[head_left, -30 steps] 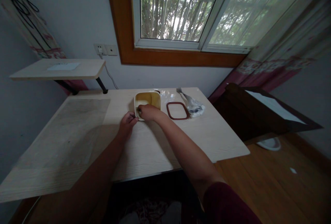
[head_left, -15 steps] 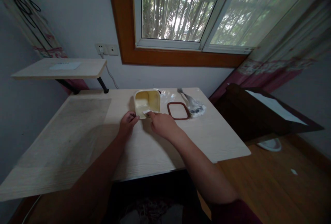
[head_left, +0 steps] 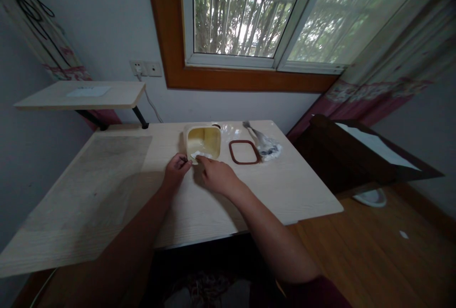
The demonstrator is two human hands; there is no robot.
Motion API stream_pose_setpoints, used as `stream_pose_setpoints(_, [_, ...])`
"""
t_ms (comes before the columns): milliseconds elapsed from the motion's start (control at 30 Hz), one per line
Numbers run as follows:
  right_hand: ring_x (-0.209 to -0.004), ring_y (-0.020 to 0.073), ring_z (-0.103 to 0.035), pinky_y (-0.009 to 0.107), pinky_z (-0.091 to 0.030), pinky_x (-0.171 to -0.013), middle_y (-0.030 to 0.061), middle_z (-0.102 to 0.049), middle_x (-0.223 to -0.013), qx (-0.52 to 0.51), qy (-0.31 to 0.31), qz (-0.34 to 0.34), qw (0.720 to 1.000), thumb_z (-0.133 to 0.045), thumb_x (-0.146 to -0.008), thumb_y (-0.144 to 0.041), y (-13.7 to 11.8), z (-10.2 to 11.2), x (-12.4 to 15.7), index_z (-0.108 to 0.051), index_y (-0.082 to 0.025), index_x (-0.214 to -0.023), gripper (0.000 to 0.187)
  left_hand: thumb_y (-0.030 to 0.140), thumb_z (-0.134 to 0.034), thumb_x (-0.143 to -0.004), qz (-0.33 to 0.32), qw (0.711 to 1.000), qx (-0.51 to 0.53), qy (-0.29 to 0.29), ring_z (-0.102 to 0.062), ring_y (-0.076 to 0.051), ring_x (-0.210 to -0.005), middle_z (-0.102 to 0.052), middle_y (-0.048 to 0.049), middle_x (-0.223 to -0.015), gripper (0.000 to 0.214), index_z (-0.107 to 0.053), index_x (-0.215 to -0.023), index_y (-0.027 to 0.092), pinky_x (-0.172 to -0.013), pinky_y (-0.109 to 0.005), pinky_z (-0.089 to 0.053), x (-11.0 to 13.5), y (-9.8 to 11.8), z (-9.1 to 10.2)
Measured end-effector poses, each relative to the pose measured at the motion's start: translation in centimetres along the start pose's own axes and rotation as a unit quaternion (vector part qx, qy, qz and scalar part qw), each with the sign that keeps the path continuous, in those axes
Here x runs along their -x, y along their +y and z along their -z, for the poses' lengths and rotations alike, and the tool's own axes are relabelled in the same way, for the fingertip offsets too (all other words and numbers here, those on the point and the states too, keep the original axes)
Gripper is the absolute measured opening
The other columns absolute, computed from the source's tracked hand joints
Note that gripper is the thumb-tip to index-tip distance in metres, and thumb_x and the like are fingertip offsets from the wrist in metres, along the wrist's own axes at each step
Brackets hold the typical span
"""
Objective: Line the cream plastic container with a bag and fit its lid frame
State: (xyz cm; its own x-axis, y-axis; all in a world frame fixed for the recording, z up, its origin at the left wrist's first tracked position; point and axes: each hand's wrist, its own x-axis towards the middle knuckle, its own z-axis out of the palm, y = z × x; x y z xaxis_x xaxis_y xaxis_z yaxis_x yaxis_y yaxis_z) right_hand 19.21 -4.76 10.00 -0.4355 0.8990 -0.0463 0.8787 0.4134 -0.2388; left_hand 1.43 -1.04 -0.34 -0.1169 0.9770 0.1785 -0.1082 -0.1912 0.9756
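– Where's the cream container [head_left: 206, 138]?
– Just left of the frame's centre, on the pale table [head_left: 285, 189]
– And the hands?
– Left hand [head_left: 175, 170] pinches its lower-left corner, right hand [head_left: 220, 176] pinches a white tissue [head_left: 195, 154] at the lower rim
– What lies right of centre?
– A reddish-brown squarish ring [head_left: 245, 162], just beside a clear plastic bag [head_left: 270, 147]

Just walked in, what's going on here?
A person is handling an open tub at a table. The left hand holds its near left corner. The right hand has its fingertips on a white piece, perhaps tissue, at the tub's near edge. A reddish frame and a clear plastic bag lie to the right of the tub.
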Motion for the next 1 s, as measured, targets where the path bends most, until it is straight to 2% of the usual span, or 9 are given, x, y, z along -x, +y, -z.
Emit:
stream_pose_setpoints(167, [-0.103, 0.0324, -0.071, 0.041, -0.055, -0.085, 0.0197, -0.068, -0.124, 0.038, 0.001, -0.071, 0.997, -0.045, -0.094, -0.019, 1.2, 0.0, 0.0, -0.043, -0.016, -0.146, 0.052, 0.032, -0.077, -0.071, -0.001, 1.0, -0.021, 0.008, -0.047, -0.011, -0.06, -0.05, 0.0057, -0.065, 0.025, -0.055, -0.077, 0.021, -0.06, -0.023, -0.035, 0.0, 0.3, -0.1])
stream_pose_setpoints(233, [-0.102, 0.0322, -0.071, 0.041, -0.055, -0.084, 0.0194, -0.068, -0.124, 0.03, 0.003, -0.065, 0.997, -0.045, -0.093, -0.018, 1.0, -0.3, 0.0, -0.042, -0.016, -0.146, 0.053, 0.032, -0.077, -0.071, -0.004, 1.0, -0.023, 0.007, -0.047, -0.011, -0.06, -0.05, 0.0059, -0.065, 0.025, -0.055, -0.078, 0.021, -0.06, -0.023, -0.035, -0.1, 0.1, 0.0])
stream_pose_setpoints(400, [-0.109, 0.0295, -0.069, 0.04, -0.054, -0.089, 0.0162, -0.063, -0.135, -0.035, 0.023, 0.014, 0.999, -0.044, -0.094, -0.023, 0.2, -0.6, 0.4, -0.037, -0.018, -0.151, 0.058, 0.034, -0.075, -0.074, -0.008, 1.0, -0.027, 0.0, -0.048, -0.011, -0.06, -0.051, 0.0063, -0.065, 0.025, -0.056, -0.08, 0.02, -0.06, -0.022, -0.036, -0.2, -0.3, 0.2])
stream_pose_setpoints(567, [-0.105, 0.0307, -0.07, 0.043, -0.054, -0.087, 0.0168, -0.063, -0.134, 0.005, 0.013, -0.046, 0.999, -0.043, -0.094, -0.022, 0.7, -0.4, 0.4, -0.037, -0.019, -0.151, 0.057, 0.033, -0.076, -0.072, -0.011, 0.999, -0.028, 0.023, -0.049, -0.01, -0.06, -0.052, 0.006, -0.065, 0.025, -0.055, -0.078, 0.02, -0.06, -0.022, -0.037, -0.3, -0.1, 0.1])
stream_pose_setpoints(800, [-0.104, 0.0273, -0.069, 0.039, -0.055, -0.085, 0.0127, -0.061, -0.137, 0.033, 0.053, -0.046, 0.997, -0.039, -0.1, -0.022, 0.9, -1.1, -0.1, -0.041, -0.024, -0.148, 0.048, 0.033, -0.075, -0.072, -0.004, 0.996, 0.07, 0.057, -0.059, -0.014, -0.071, -0.061, 0.0021, -0.074, 0.024, -0.059, -0.084, 0.019, -0.07, -0.025, -0.047, -0.9, -0.8, 0.3])
stream_pose_setpoints(1000, [-0.1, 0.0262, -0.07, 0.038, -0.055, -0.083, 0.0107, -0.064, -0.134, 0.06, 0.072, -0.053, 0.994, -0.031, -0.106, -0.023, 1.1, -1.5, -0.9, -0.046, -0.027, -0.144, 0.042, 0.029, -0.078, -0.07, 0.016, 0.991, 0.124, 0.044, -0.061, -0.013, -0.075, -0.062, 0.0021, -0.077, 0.026, -0.059, -0.085, 0.019, -0.074, -0.025, -0.048, -0.5, 0.5, 0.0])
